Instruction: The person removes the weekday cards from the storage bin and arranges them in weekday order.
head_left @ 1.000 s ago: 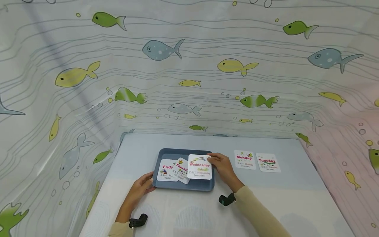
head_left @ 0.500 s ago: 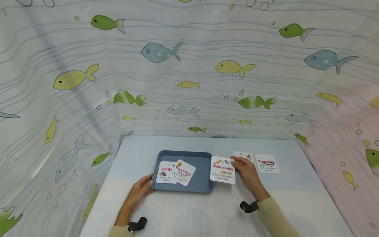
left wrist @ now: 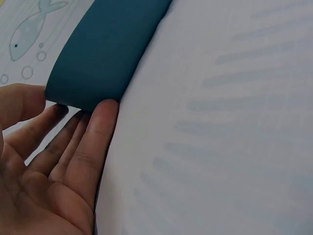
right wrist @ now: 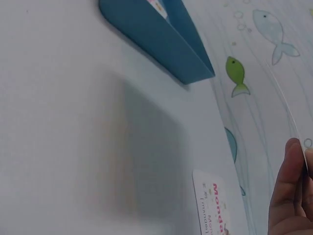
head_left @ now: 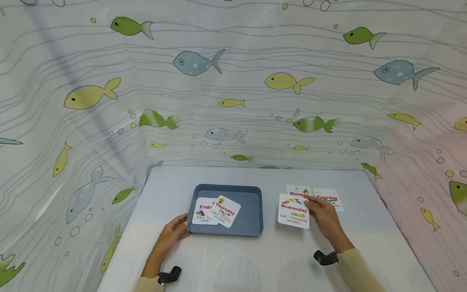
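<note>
My right hand (head_left: 326, 219) pinches the white "Wednesday" flash card (head_left: 293, 210) by its right edge, above the table right of the tray. In the right wrist view the card is edge-on, a thin line rising from the fingertips (right wrist: 292, 152). At the left end of the blue tray (head_left: 255, 211), my left hand (head_left: 173, 232) grips the wall, thumb near the rim and fingers lower down. Inside the tray a "Thursday" card (head_left: 227, 211) lies tilted over part of a "Friday" card (head_left: 204, 217). The "Monday" card (head_left: 296, 190) is partly hidden behind the held one.
A "Tuesday" card (head_left: 330, 198) lies beside Monday on the pale tablecloth (head_left: 240, 259), partly covered by the right hand. A fish-patterned curtain (head_left: 233, 117) surrounds the table at the back and sides.
The right hand has carried the Wednesday card from over the tray rightward, to in front of the Monday card. The left hand has stayed at the tray's left end.
</note>
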